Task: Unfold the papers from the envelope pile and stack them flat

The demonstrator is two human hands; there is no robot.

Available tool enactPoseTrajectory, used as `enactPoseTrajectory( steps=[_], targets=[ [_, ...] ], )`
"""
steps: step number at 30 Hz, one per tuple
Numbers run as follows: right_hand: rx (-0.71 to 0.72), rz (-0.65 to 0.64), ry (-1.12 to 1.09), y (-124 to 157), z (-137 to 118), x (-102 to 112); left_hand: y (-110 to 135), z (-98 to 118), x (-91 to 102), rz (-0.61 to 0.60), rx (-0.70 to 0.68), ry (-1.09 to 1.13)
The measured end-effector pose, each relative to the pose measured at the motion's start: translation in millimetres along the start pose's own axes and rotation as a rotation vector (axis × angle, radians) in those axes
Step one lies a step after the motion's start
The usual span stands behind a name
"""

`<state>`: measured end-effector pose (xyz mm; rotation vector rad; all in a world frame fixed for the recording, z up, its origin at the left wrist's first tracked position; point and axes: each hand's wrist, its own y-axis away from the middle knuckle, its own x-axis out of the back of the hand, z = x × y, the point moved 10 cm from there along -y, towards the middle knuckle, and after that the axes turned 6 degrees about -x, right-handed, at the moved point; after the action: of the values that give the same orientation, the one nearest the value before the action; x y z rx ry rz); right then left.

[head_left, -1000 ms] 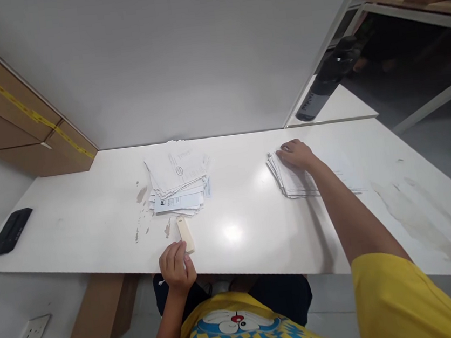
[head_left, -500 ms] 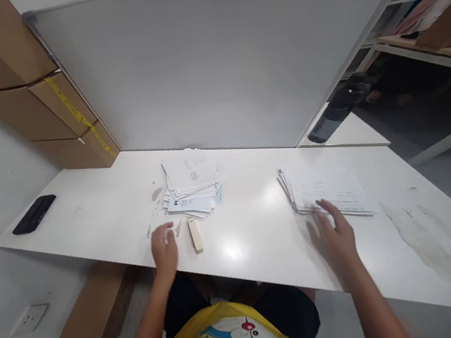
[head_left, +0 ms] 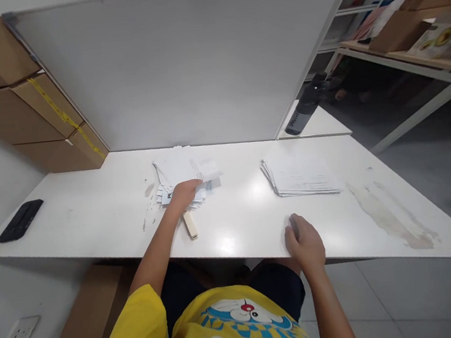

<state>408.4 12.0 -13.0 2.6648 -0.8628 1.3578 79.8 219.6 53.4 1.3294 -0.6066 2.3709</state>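
Note:
My left hand reaches out over the loose pile of printed papers in the middle of the white table, fingers lying on the front sheets. A small cream-coloured block lies just in front of that pile, beside my left wrist. My right hand rests near the table's front edge with fingers curled loosely, nothing visible in it. A neat stack of white sheets lies further back on the right, apart from my right hand.
A black flat device lies at the table's far left. Cardboard boxes stand at the left behind a white partition. A dark bottle stands on the neighbouring table. A stain marks the right side.
My left hand moved forward from the table edge onto the loose paper pile. My right hand left the neat stack and drew back to the front edge.

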Motion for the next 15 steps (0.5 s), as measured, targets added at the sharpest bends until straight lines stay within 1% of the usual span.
enactPoseTrajectory(
  steps=[2, 5, 7, 9, 10, 11, 12, 13, 15],
  targets=[
    [-0.004, 0.031, 0.0, -0.8, -0.9, 3.4, 7.0, 15.7, -5.2, -0.013, -0.073, 0.014],
    [0.007, 0.049, -0.083, 3.0, -14.4, 6.3, 20.3, 54.5, -18.4, -0.06, -0.25, 0.03],
    [-0.029, 0.008, -0.242, 8.5, -26.2, 1.6, 33.0, 86.3, -35.1, -0.144, -0.379, 0.033],
    [-0.09, -0.073, -0.425, 14.0, -37.2, -10.4, 46.6, 114.8, -53.4, -0.258, -0.49, 0.037],
    [-0.114, -0.121, -0.486, 16.1, -41.9, -17.9, 50.8, 124.8, -58.5, -0.293, -0.528, 0.037],
    [-0.13, -0.167, -0.518, 17.3, -45.6, -25.1, 51.3, 130.0, -59.1, -0.298, -0.543, 0.03],
    [-0.138, -0.21, -0.526, 17.5, -47.8, -31.4, 47.3, 129.6, -55.1, -0.276, -0.532, 0.009],
    [-0.137, -0.247, -0.52, 17.0, -48.7, -36.4, 39.2, 123.1, -46.7, -0.229, -0.49, -0.029],
    [-0.096, -0.306, -0.5, 15.2, -50.8, -41.3, 16.4, 94.8, -21.9, -0.116, -0.331, -0.159]
  ],
)
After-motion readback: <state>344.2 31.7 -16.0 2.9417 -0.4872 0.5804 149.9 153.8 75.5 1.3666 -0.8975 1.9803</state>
